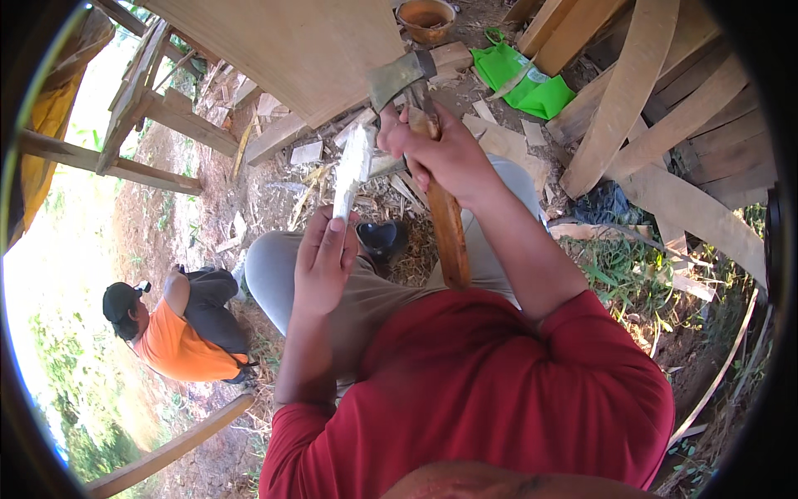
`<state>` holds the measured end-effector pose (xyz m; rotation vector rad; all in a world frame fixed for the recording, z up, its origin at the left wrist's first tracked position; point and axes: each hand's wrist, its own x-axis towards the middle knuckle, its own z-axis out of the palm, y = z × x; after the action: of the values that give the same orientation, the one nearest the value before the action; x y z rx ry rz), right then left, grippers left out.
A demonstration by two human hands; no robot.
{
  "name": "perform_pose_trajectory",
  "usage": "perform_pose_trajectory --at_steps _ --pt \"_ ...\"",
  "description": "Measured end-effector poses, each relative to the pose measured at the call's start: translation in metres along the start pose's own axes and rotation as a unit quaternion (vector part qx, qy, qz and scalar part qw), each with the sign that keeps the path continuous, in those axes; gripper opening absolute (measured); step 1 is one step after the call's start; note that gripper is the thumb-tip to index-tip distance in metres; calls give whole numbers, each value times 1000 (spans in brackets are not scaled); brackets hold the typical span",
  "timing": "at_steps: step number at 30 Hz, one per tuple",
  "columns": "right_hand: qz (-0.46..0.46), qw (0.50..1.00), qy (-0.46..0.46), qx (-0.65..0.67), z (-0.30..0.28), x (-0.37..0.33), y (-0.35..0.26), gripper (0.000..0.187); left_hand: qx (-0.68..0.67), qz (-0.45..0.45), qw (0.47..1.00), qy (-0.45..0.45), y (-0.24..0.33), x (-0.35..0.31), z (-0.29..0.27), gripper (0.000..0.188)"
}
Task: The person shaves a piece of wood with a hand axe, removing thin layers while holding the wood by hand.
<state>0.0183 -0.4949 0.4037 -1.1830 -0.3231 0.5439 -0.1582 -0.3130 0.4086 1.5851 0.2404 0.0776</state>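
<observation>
My right hand [445,154] is closed round the wooden handle of a hatchet [450,237], high up near its head. The metal hatchet head [394,81] points up and to the left, and the handle's lower end hangs over my lap. In my left hand [322,256], the fingers and thumb grip the lower end of a pale, narrow piece of wood [355,162]. This piece stands almost upright, brightly lit, just left of my right hand. Whether the blade touches the wood, I cannot tell.
A broad wooden board [307,50] slants in ahead. Wood chips and offcuts [306,153] litter the ground. A green bag [528,83] and an orange-brown bowl [426,21] lie beyond. Long curved planks [619,100] lean at right. A person in an orange shirt [187,343] sits at left.
</observation>
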Motion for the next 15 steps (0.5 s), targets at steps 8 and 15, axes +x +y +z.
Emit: perform_pose_trajectory --at_steps 8,15 --pt "-40 998 42 25 9 -37 -13 52 242 86 960 107 0 -31 32 25" --pt "-98 990 23 -97 -2 -65 -22 56 90 70 992 48 18 -31 47 23"
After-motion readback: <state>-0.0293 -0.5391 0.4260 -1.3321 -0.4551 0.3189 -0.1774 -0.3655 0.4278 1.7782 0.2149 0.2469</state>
